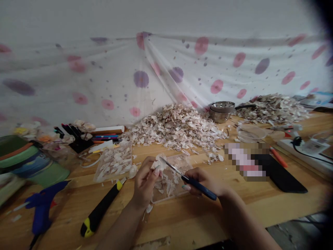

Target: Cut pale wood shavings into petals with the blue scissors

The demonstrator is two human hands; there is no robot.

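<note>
My left hand (145,180) pinches a pale, crinkled petal-like piece (159,163) between thumb and fingers. In my right hand (204,178) is a slim blue-handled metal tool (199,188). Its thin metal end reaches left to the upper edge of the pale piece; whether it touches is hard to tell. Beneath both hands lies a shallow clear plastic tray (166,199) with thin whitish flakes (169,184) in it. Another clear tray (97,177), full of similar flakes, sits to the left of my left hand.
A utility knife (102,208) and a blue glue gun (43,208) lie at left. A big heap of flakes (171,126) stands behind the trays, metal bowls (221,111) beside it. At right are a black flat object (286,177), an orange pen (278,157) and a power strip (303,156).
</note>
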